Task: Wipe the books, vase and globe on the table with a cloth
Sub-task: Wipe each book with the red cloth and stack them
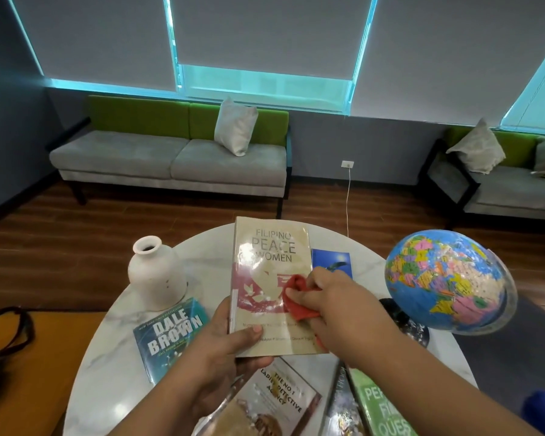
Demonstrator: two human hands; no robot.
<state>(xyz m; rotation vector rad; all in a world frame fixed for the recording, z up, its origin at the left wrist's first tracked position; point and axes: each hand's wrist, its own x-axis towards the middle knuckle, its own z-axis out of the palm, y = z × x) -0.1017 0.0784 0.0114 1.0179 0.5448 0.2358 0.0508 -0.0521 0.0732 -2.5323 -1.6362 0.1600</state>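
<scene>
My left hand (225, 344) grips the lower left corner of a beige book titled Filipino Peace Women (269, 247), holding it tilted above the round white table (114, 338). With my right hand (337, 305) I pinch a red cloth (296, 302) and press it on the book's cover. A white vase (156, 273) stands upright at the table's far left. The globe (444, 280) stands at the right on a dark base. Other books lie flat: a teal Dale Brown book (170, 335), a blue one (332, 261), a detective novel (277, 401) and a green one (381, 404).
Beyond the table a grey and green sofa (170, 158) stands against the wall, and a second sofa (510, 187) is at the right. A white cable (347, 202) hangs from a wall socket. A black strap (7, 328) lies on an orange surface at the left.
</scene>
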